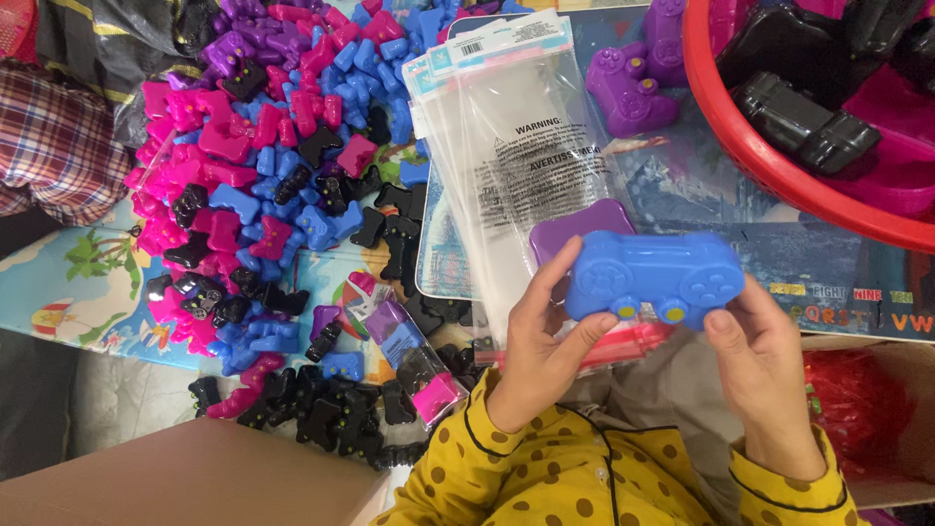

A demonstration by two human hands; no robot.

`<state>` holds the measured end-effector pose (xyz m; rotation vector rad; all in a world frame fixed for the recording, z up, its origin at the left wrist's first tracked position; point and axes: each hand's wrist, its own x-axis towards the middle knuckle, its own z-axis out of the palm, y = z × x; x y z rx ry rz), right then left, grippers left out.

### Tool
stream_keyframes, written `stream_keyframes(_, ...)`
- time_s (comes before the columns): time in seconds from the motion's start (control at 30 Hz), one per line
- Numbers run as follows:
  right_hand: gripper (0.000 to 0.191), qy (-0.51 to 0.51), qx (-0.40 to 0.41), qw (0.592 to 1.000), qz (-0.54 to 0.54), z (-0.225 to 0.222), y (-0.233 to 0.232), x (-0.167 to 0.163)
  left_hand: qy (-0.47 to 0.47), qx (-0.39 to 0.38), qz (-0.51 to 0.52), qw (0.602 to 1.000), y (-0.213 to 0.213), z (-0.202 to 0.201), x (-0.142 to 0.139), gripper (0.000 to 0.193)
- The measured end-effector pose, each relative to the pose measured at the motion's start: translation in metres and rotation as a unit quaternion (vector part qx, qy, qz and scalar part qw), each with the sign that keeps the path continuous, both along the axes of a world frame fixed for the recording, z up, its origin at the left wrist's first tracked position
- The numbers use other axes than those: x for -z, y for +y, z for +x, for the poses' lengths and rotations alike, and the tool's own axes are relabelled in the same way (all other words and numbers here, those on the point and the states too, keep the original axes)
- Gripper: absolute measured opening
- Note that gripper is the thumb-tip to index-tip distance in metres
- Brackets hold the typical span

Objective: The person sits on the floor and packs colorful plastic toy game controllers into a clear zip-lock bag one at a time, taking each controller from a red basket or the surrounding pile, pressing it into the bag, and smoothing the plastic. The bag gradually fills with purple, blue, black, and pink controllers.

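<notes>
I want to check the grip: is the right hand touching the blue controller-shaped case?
Touching. The head view shows the right hand with its thumb pressed against the lower right edge of the blue controller-shaped case.

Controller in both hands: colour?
Blue controller, with small yellow buttons along its lower edge; head view shows it.

There is a single view, from a camera worn on the person's head and aimed steeply down, almost straight onto the lap and the floor mat. It sits close: the left hand (541, 341) and right hand (755, 356) fill the lower middle of the frame, with yellow dotted sleeves (584, 477) running off the bottom edge. Beyond the hands, the view reaches a stack of clear bags (516, 146); up and left of them a heap of small toy controllers (263, 175); up and right, a red basket's rim (769, 166) is cut by the frame.
</notes>
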<state>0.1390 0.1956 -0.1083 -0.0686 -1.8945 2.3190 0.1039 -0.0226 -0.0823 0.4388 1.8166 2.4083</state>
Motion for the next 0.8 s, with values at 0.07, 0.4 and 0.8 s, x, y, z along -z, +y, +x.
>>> stream_keyframes(0.07,0.066,0.023,0.022,0.999,-0.006,0.000,-0.003,-0.001,0.041,-0.007,-0.012,0.999,0.001,0.001,0.002,0.066)
stream_keyframes(0.4,0.065,0.053,-0.005,0.998,0.040,0.002,-0.009,-0.021,0.214,-0.036,-0.118,0.969,-0.006,-0.001,0.010,0.055)
stream_keyframes(0.8,0.060,0.119,-0.034,0.991,-0.046,0.019,0.007,0.004,0.249,-0.046,-0.124,0.960,0.001,0.001,0.018,0.064)
